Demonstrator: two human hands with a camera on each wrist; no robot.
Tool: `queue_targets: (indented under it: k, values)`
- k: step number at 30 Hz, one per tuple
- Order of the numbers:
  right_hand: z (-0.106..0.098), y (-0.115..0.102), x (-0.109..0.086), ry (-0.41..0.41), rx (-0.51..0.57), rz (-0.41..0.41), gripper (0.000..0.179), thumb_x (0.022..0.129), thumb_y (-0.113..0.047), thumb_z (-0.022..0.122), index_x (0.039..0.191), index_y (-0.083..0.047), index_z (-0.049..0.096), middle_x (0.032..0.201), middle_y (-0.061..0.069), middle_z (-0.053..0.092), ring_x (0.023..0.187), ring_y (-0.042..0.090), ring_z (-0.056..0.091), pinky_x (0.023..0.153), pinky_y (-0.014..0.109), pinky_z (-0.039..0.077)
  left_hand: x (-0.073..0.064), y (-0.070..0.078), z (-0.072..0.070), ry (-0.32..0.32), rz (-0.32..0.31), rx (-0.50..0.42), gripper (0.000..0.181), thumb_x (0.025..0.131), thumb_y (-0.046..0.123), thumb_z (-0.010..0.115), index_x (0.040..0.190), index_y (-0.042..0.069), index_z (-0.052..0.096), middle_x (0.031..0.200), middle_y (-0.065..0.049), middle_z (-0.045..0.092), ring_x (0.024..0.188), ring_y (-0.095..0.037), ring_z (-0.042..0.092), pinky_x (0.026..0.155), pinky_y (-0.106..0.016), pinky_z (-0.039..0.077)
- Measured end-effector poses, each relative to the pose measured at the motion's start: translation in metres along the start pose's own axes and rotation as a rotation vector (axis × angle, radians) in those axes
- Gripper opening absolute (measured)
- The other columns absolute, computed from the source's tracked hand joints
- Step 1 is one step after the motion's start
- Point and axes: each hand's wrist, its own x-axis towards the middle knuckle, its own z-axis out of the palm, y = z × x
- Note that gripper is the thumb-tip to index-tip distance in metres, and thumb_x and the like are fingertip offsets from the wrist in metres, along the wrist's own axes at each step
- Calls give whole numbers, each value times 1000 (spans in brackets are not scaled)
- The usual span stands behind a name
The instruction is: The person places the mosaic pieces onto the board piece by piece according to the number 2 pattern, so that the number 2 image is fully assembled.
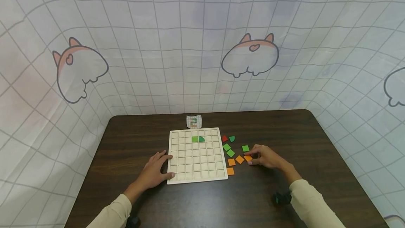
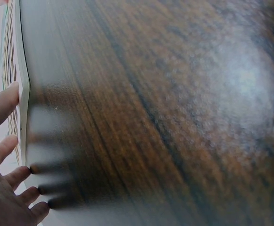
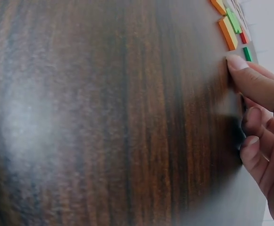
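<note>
Holding orange tile [image 1: 248,158] between tips, right grip [image 1: 265,156] pinched; splayed left grip [image 1: 153,171] touches board [image 1: 196,167].

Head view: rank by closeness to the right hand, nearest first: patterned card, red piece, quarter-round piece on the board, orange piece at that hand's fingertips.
1. Orange piece: between thumb and fingers of the right hand.
2. Red piece: right of the board.
3. Quarter-round piece: on the board, toward the back.
4. Patterned card: beyond the board.
</note>
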Motion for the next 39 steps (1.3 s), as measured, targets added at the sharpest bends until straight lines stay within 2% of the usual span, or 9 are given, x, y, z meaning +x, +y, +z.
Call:
queue_targets:
  k: [12,18,30,35,39]
  values:
    - [5,-6,0,31,-64,62,28,89,-25,77,116,-16,75,96,-4,60,74,8,46,64,23,40,0,1,0,-1,2,-5,68,85,41,79,143,16,54,160,-18,35,149,-47,24,110,-74,24]
    - [8,-8,-2,66,-72,73,27,89,-25,78,114,-16,76,102,-2,61,82,12,50,69,24,42,0,1,0,-3,1,-5,68,85,41,79,143,16,54,160,-18,35,149,-47,24,111,-74,24]
    - [14,-9,-1,100,-134,91,27,90,-30,76,114,-18,75,110,0,59,94,14,56,81,34,48,0,1,0,-2,3,-6,68,85,40,80,143,16,54,160,-18,35,149,-47,25,110,-74,24]
    - [15,-9,-2,109,-135,111,27,92,-30,74,115,-16,72,112,1,60,92,13,55,79,32,48,0,0,0,-4,2,-7,68,85,40,79,143,16,54,160,-18,35,149,-47,24,110,-74,24]
    - [13,-12,-2,112,-122,123,28,94,-28,71,117,-13,69,114,4,61,84,11,51,72,27,46,0,0,1,-5,0,-5,67,85,40,79,143,17,54,160,-17,35,150,-46,24,110,-73,25]
